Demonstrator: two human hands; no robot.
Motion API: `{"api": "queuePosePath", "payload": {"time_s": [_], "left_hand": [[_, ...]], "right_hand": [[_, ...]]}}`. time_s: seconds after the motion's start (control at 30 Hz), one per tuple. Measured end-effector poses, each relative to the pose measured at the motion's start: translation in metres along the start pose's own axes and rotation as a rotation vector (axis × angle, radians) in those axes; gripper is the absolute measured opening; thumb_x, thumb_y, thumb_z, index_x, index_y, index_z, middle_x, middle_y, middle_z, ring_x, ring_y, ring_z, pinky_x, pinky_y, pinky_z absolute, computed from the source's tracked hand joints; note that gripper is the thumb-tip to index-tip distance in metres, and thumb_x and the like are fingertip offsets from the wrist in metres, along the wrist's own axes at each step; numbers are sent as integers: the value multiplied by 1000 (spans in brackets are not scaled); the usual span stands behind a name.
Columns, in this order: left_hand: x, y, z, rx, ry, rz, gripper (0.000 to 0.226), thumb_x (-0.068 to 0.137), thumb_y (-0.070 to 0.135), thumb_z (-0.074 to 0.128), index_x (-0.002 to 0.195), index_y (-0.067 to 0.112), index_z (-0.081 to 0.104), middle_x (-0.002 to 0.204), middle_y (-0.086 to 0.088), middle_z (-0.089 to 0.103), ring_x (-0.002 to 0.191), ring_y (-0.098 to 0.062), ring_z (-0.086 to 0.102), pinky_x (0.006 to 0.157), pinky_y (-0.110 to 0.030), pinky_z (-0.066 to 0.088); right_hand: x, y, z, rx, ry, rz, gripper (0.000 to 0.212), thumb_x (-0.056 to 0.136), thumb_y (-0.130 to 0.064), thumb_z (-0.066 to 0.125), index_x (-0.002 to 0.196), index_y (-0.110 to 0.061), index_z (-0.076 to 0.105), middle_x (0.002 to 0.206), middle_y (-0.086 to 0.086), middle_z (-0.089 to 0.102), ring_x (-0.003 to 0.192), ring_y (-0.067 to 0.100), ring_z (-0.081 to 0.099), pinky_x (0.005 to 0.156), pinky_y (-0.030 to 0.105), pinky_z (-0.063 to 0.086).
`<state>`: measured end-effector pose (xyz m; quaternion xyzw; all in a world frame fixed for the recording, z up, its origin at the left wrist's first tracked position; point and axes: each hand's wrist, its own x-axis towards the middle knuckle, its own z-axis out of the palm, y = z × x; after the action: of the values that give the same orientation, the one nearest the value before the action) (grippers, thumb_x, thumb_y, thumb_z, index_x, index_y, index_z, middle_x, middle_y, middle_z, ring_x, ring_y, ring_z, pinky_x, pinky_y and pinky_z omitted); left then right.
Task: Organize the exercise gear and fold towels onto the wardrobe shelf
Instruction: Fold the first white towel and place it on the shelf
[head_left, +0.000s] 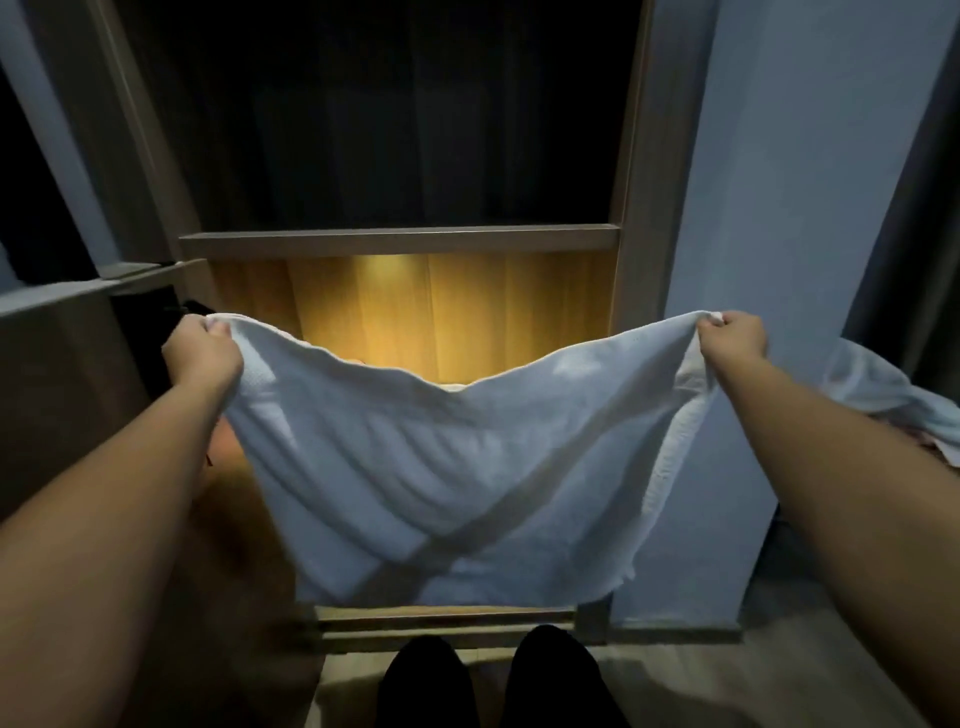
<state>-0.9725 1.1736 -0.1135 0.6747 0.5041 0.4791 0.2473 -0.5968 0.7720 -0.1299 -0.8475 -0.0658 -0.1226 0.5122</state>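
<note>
A white towel (441, 467) hangs spread out in front of me, sagging in the middle. My left hand (202, 348) pinches its upper left corner and my right hand (732, 335) pinches its upper right corner, arms stretched forward. Behind the towel is the open wardrobe with a lit wooden compartment (415, 306) under a grey shelf board (400, 241). The towel hides the lower part of that compartment and whatever lies in it.
Another white cloth (883, 395) lies at the right edge, beside my right forearm. A blue-grey wall (805, 182) stands right of the wardrobe frame. The upper wardrobe section is dark. My dark-clad legs (493, 686) show at the bottom, on a wooden floor.
</note>
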Motion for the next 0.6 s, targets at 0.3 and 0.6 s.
{"api": "queuePosePath", "payload": {"time_s": [0.3, 0.6], "left_hand": [[2, -17, 5, -15, 62, -119, 31, 101, 16, 41, 123, -2, 52, 127, -26, 54, 119, -40, 52, 101, -43, 40], [-7, -33, 7, 35, 78, -119, 32, 104, 28, 38, 120, 3, 49, 124, -24, 55, 117, -41, 53, 101, -47, 43]], "right_hand": [[-12, 18, 4, -71, 97, 90, 33, 102, -24, 44, 121, -3, 59, 126, 22, 59, 115, 41, 54, 92, 39, 43], [-22, 35, 16, -152, 33, 5, 32, 104, -32, 34, 115, -10, 54, 116, 21, 59, 93, 34, 53, 76, 35, 36]]}}
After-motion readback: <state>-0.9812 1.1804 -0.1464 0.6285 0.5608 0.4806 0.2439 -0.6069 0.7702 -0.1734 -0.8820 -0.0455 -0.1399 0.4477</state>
